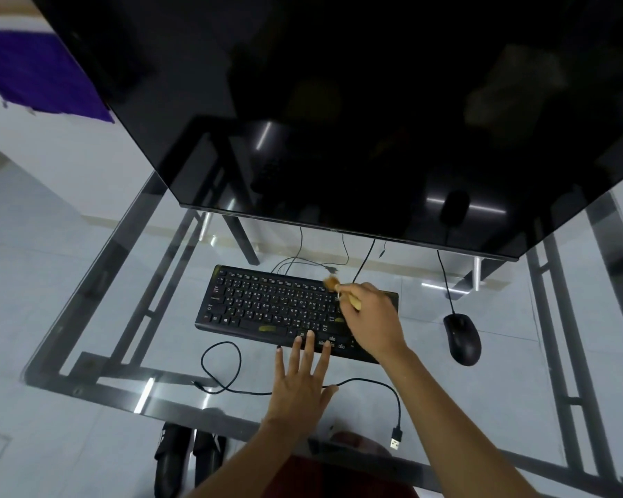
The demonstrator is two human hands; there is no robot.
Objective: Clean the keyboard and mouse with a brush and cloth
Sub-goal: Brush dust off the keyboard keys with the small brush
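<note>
You are on the brushing step. The keyboard (285, 310) lies in the middle of the glass surface (87, 318), under the big dark screen (339, 102). Your right hand (371, 318) is over the keyboard's right end, its fingers pinching the small brush (340, 287), with the bristles on the top row of keys. Your left hand (301, 386) is at the keyboard's near edge, fingers spread flat, holding it down. The mouse (462, 338) sits to the right of the keyboard, well apart. No cloth shows. Next, I think you should sweep the brush along the other rows, softly.
</note>
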